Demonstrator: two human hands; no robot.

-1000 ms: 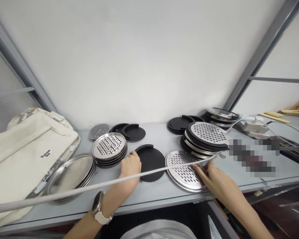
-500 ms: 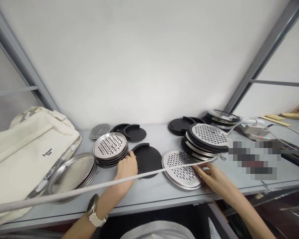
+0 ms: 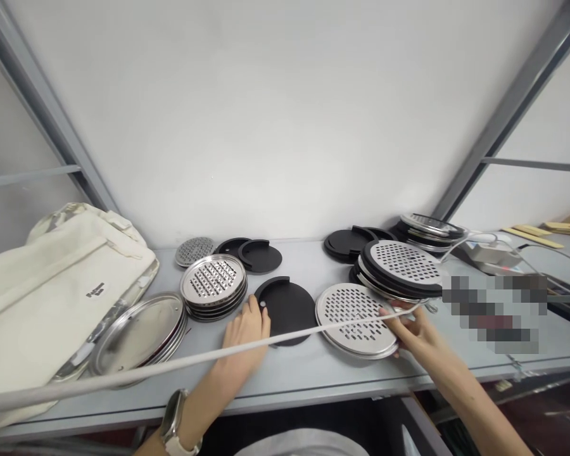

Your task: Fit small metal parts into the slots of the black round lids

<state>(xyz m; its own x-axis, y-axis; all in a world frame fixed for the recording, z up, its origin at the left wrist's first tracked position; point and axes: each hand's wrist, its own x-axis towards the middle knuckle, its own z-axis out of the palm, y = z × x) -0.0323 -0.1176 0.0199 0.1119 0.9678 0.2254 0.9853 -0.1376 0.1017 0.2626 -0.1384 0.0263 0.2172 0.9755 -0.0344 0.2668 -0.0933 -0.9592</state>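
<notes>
My right hand (image 3: 415,332) pinches the right edge of a round metal grater plate (image 3: 356,316), thumb on top and fingers partly hidden at its rim. The plate has rows of slots and overlaps another disc below. My left hand (image 3: 246,332) is at the left edge of a flat black round holder (image 3: 287,313) with a raised curved rim. Its fingers are stretched forward, and nothing shows in them. Just left of it stands a stack of smaller grater discs (image 3: 213,282). Behind my right hand rises a stack of black-rimmed grater plates (image 3: 403,263).
A white cord (image 3: 209,354) crosses low in front of both hands. Plain metal discs (image 3: 140,332) and a cream canvas bag (image 3: 71,291) lie left. More black holders (image 3: 261,255) and a round grater disc (image 3: 194,251) sit by the wall. A power strip (image 3: 494,253) stands right.
My left hand has shifted from beside the small grater stack to the black holder. My right hand now grips the grater plate's edge, and the plate's right side looks slightly raised.
</notes>
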